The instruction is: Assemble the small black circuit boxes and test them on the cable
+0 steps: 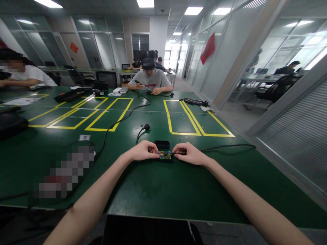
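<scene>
On the green table in front of me lies a small open black case (165,161) with a green circuit board (165,155) inside. Ring-shaped coils and a bit of yellow show on the board. My left hand (145,150) is closed at the case's left end, thumb and fingers pinching its edge or the cord there; which one is hidden. At the right end, my right hand (187,153) pinches the black cable (227,146) where it meets the case. Just behind stands the loose black cover (161,144), hollow side up, touched by neither hand.
A black power plug (146,127) on its cord lies behind my left hand. A blurred-out object (65,172) sits at left. Yellow tape (184,133) marks rectangles on the table. Opposite, a person (150,80) holds a tool; another person (28,71) sits at far left.
</scene>
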A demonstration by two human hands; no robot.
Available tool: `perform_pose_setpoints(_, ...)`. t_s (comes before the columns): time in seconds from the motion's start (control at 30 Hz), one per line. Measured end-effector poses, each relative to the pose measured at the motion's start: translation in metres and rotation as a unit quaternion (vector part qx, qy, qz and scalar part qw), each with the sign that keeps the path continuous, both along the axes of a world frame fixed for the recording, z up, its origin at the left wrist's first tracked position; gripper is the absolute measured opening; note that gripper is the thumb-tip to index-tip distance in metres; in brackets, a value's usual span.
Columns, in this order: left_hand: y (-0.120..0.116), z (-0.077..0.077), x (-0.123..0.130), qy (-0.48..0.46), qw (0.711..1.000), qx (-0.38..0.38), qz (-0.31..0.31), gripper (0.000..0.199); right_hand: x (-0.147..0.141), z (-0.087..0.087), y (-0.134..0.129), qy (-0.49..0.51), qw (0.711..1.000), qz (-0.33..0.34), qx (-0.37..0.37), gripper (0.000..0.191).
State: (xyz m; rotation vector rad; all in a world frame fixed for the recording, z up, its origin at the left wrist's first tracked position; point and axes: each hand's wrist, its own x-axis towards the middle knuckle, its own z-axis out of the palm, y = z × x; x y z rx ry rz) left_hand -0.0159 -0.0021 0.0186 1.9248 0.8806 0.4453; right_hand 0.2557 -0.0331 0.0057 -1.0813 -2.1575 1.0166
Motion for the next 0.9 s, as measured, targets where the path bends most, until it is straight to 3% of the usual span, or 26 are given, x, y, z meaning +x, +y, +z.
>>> perform_pose_setpoints(0.17,0.0,0.004,-0.003,0.048,0.998,0.035,0.01,0.031,-0.006,0.002,-0.005,-0.018,0.999,0.004,0.044,0.024)
perform_pose_setpoints(0.5,0.005,0.002,-0.009,0.011,0.998,-0.056,0.0,0.041,-0.005,0.001,-0.003,-0.129,0.968,-0.003,0.216,0.008)
perform_pose_setpoints(0.77,0.008,0.002,-0.012,0.006,1.0,-0.007,0.002,0.026,-0.001,0.001,-0.001,-0.177,0.951,0.008,0.251,0.016)
perform_pose_setpoints(0.9,0.008,-0.002,-0.011,0.005,0.999,0.043,0.033,0.02,0.0,0.0,-0.002,-0.208,0.938,0.002,0.279,0.021)
